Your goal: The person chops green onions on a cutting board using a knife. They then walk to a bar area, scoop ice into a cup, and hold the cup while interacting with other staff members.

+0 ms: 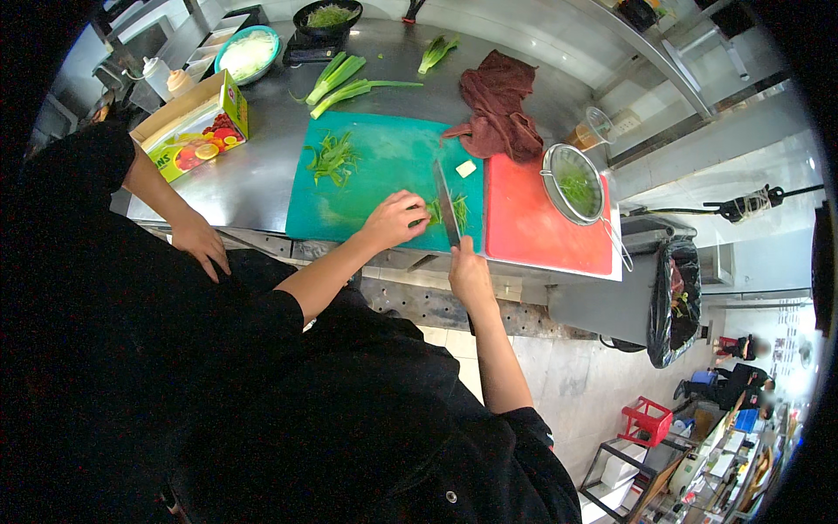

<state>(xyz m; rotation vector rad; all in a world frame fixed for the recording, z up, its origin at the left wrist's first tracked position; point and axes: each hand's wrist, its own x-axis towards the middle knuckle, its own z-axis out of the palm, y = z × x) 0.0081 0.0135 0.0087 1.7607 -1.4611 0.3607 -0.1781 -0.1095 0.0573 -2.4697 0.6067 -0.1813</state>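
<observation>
My right hand (471, 278) grips the handle of a kitchen knife (449, 206), whose blade points away from me over the green cutting board (384, 157). Left of the blade, the curled fingers of my left hand (394, 220) press on green leaves at the board's near edge. Thin cut green strips (461, 208) lie just right of the blade. A looser pile of cut greens (333, 159) rests on the board's far left part. Near the knife tip sits a small pale block (466, 168). My left fingers partly hide the greens under them.
A red cutting board (541, 229) adjoins on the right, with a strainer of greens (576, 185) at its edge. Beyond lie a brown cloth (497, 100) and leek stalks (336, 79). At left are a fruit-printed box (205, 127) and another person's hand (199, 243).
</observation>
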